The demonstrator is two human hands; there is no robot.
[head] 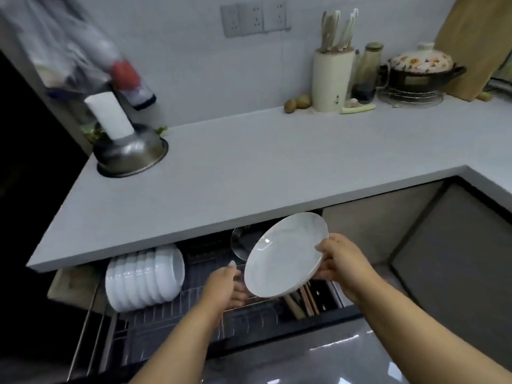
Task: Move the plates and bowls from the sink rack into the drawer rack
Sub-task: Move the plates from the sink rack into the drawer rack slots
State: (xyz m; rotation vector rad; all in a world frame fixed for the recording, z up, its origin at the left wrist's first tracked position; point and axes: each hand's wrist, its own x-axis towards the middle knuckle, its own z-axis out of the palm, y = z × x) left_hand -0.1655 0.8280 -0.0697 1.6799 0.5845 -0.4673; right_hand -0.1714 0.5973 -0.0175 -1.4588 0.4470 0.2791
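A white plate (285, 254) is tilted on edge above the open drawer rack (177, 325) under the counter. My right hand (339, 260) grips its right rim. My left hand (225, 286) is at the plate's lower left edge, fingers spread beneath it and partly hidden behind the plate. A row of several white bowls (144, 277) stands on edge at the left of the drawer rack. A glass lid or plate (243, 242) stands at the back of the drawer, partly hidden by the white plate.
The grey countertop (249, 173) overhangs the drawer. On it are an upturned steel bowl (130, 153), a knife block (332, 79), a jar, potatoes and a floral-lidded pot (421, 67). Chopsticks and utensils (304, 300) fill the drawer's right compartment. A wooden board leans at top right.
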